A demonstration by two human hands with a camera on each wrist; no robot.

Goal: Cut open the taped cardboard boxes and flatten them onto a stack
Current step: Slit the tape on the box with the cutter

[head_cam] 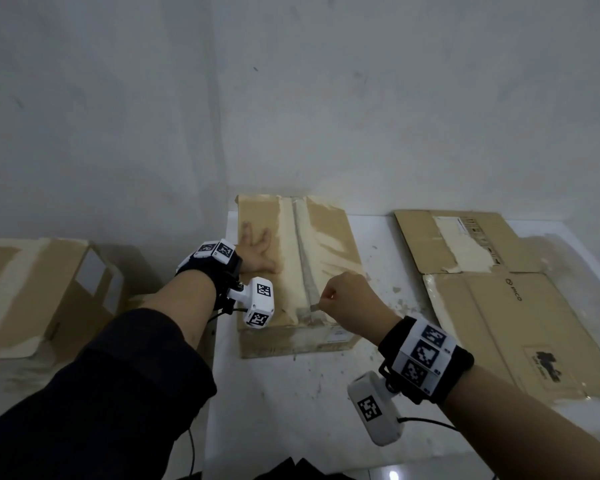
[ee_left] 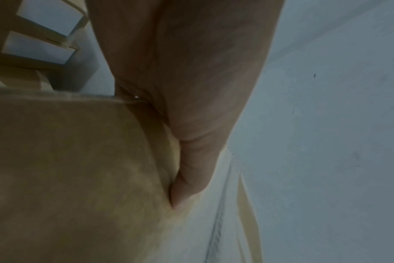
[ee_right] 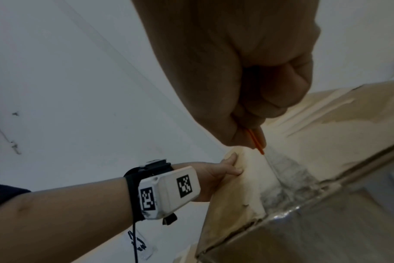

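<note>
A taped cardboard box (head_cam: 329, 237) lies flat on the white table (head_cam: 291, 393), with a strip of tape (head_cam: 303, 258) down its middle seam. My left hand (head_cam: 257, 251) lies spread and flat on the box's left half, pressing it down; the thumb (ee_left: 191, 169) shows against the cardboard (ee_left: 68, 169). My right hand (head_cam: 347, 299) is curled round a small orange cutter (ee_right: 255, 140), whose blade (head_cam: 314, 307) meets the tape near the box's near edge. In the right wrist view the blade tip sits on the grey seam (ee_right: 288, 169), with my left hand (ee_right: 216, 170) beside it.
Flattened cardboard (head_cam: 499, 306) lies stacked on the table's right side. Another taped box (head_cam: 39, 292) stands tilted at the left, off the table. A grey wall (head_cam: 291, 98) rises directly behind. Cables hang from both wrist cameras.
</note>
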